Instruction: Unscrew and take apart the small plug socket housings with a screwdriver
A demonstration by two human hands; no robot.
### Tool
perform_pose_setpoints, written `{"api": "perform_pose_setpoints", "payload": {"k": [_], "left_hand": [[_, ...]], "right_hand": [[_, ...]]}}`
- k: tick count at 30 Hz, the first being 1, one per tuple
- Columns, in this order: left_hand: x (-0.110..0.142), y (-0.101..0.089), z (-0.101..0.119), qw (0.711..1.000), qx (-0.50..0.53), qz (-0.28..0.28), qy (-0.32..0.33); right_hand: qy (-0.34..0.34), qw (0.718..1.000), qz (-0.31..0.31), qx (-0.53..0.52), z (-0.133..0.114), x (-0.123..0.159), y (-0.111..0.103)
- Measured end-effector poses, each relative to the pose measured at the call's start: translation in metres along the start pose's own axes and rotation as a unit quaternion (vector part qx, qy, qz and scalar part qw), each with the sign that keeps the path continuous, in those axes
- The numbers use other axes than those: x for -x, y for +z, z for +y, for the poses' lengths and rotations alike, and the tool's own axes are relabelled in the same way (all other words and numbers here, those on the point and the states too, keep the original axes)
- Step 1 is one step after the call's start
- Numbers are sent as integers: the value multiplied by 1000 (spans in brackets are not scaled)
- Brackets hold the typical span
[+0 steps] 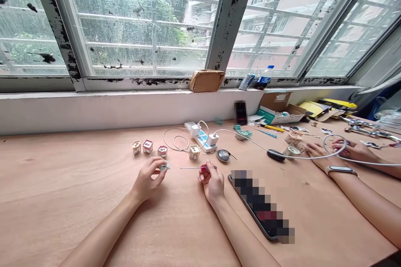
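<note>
My left hand [149,180] pinches a small pale-green part [164,167] between thumb and fingers, just above the wooden table. To its right, my right hand [212,182] is closed around the red handle of a screwdriver [191,168], whose thin shaft points left toward the green part. The tip and the part are apart. Beyond my hands stand several small box-like pieces: a cream one [136,147], a dark pink one [148,146], another pink one [162,151] and a white one [194,152]. A round metallic dish [223,155] lies past my right hand.
A phone [250,200] lies right of my right forearm. A white power strip [203,138] with chargers and looping cables sits behind the pieces. On the right, another person's hands [321,155] work beside a black oval object [275,155]. An open carton [282,110] stands near the wall.
</note>
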State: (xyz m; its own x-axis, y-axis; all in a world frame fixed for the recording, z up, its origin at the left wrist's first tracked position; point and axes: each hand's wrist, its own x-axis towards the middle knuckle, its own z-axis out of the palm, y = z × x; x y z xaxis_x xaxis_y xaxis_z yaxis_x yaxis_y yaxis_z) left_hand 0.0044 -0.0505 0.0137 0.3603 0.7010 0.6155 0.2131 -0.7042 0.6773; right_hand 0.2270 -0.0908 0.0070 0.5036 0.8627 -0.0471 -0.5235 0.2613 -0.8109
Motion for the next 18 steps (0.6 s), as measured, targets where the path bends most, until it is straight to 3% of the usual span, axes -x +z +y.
{"api": "perform_pose_setpoints", "payload": {"k": [9, 13, 18], "left_hand": [[-25, -39, -21, 993, -62, 84, -46], [-41, -46, -21, 989, -123, 73, -48], [-57, -43, -24, 972, -228, 57, -32]], "right_hand": [[-3, 1000, -5, -8, 7, -7, 2], [-10, 1000, -8, -10, 9, -9, 3], [-8, 1000, -14, -14, 10, -10, 1]]}}
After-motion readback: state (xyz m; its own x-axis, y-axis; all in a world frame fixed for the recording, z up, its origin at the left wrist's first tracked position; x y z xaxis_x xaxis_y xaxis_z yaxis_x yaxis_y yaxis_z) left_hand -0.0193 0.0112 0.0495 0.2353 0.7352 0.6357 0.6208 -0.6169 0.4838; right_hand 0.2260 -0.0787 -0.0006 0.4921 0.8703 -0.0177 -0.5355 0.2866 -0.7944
